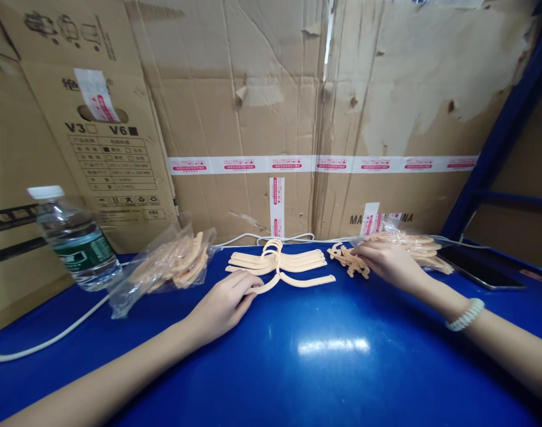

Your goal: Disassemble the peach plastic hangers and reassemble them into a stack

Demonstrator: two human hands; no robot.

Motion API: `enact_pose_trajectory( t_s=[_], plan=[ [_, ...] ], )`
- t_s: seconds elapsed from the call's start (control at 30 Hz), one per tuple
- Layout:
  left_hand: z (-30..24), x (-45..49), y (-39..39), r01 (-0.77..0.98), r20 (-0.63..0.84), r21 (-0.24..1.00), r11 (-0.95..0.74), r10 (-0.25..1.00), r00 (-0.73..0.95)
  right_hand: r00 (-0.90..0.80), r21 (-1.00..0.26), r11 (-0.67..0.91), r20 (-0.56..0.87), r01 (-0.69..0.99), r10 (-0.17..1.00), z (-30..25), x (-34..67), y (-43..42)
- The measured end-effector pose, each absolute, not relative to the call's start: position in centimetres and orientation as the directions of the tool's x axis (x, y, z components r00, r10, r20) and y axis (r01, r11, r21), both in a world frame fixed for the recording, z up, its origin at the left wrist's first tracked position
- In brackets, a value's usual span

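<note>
Fingers of my left hand are closed round the left arm of a beige hanger lying on the blue table. Right behind it, several matching hangers lie overlapped in a row, their curved hooks pointing away from me. My right hand, with a pale coiled band at the wrist, reaches to a small heap of beige knobbly pieces. Its fingertips are pressed together at the heap's right side; what they pinch is hidden. Behind that hand lies a clear plastic bag with more beige parts.
On the left are a plastic bag of beige hanger parts, a water bottle and a white cable. A dark phone lies at the right. Cardboard walls the back; a blue metal post rises at right.
</note>
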State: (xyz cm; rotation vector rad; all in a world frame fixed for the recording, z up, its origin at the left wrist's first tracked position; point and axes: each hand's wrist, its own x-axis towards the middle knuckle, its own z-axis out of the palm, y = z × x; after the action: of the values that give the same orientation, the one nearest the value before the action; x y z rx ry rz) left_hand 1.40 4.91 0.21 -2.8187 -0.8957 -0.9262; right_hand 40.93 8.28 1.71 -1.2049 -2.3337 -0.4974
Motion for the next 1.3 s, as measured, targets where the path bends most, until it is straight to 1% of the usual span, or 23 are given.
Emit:
enact_pose_trajectory(
  t_s=[0.03,0.07,0.1,0.17,0.2,0.27,0.3,0.37,0.43,0.53,0.7,0.8,0.9,1.0,1.1,1.2,1.3],
  plan=[
    [0.2,1.4,4.9,0.534,0.565,0.129,-0.836,0.505,0.653,-0.468,0.072,0.537,0.595,0.841,0.653,1.8,40.9,8.2],
    [0.2,1.4,4.8,0.531,0.571,0.127,-0.838,0.499,0.652,-0.405,0.012,0.524,0.649,0.852,0.644,1.9,40.7,8.0],
    [0.2,1.4,4.8,0.529,0.576,0.128,-0.839,0.497,0.649,-0.316,-0.081,0.514,0.703,0.854,0.637,2.1,40.5,7.8],
    [0.1,1.4,4.8,0.526,0.581,0.133,-0.84,0.496,0.645,-0.095,-0.342,0.518,0.758,0.784,0.646,2.5,39.8,7.2],
    [0.0,1.3,4.8,0.526,0.583,0.138,-0.839,0.498,0.642,0.0,-0.472,0.527,0.745,0.706,0.667,2.8,39.3,6.8],
    [-0.1,1.3,4.8,0.525,0.591,0.148,-0.838,0.501,0.633,0.112,-0.663,0.536,0.677,0.524,0.728,3.3,38.1,5.9],
    [-0.1,1.3,4.8,0.527,0.596,0.153,-0.836,0.503,0.626,0.142,-0.727,0.532,0.638,0.436,0.757,3.4,37.5,5.4],
    [-0.1,1.3,4.7,0.531,0.604,0.166,-0.831,0.511,0.611,0.178,-0.807,0.512,0.572,0.294,0.801,3.6,36.2,4.5],
    [0.1,1.3,4.6,0.536,0.606,0.18,-0.825,0.522,0.6,0.182,-0.856,0.481,0.512,0.192,0.839,3.4,35.1,3.9],
    [0.3,1.3,4.5,0.534,0.618,0.188,-0.824,0.522,0.588,0.154,-0.904,0.415,0.426,0.098,0.892,2.7,34.1,3.3],
    [0.2,1.4,4.5,0.535,0.612,0.218,-0.817,0.541,0.577,0.125,-0.932,0.363,0.357,-0.023,0.926,1.8,33.3,2.8],
    [0.0,1.4,4.6,0.532,0.585,0.244,-0.811,0.561,0.587,0.118,-0.955,0.279,0.266,-0.106,0.957,1.8,32.9,2.4],
    [0.0,1.5,4.6,0.532,0.577,0.256,-0.807,0.569,0.586,0.121,-0.968,0.223,0.209,-0.117,0.97,1.6,32.8,2.4],
    [0.1,1.4,4.5,0.525,0.572,0.261,-0.81,0.568,0.592,0.095,-0.973,0.211,0.202,-0.097,0.975,1.0,33.0,2.7],
    [0.1,1.4,4.5,0.516,0.563,0.271,-0.813,0.568,0.6,0.068,-0.974,0.194,0.187,-0.119,0.98,0.4,33.3,3.1],
    [0.0,1.4,4.4,0.507,0.57,0.277,-0.816,0.564,0.597,-0.032,-0.984,0.13,0.135,-0.126,0.99,0.1,33.5,3.2],
    [0.0,1.3,4.4,0.497,0.587,0.255,-0.829,0.542,0.602,-0.118,-0.991,0.056,0.07,-0.12,0.991,0.4,33.3,3.1]
  ],
)
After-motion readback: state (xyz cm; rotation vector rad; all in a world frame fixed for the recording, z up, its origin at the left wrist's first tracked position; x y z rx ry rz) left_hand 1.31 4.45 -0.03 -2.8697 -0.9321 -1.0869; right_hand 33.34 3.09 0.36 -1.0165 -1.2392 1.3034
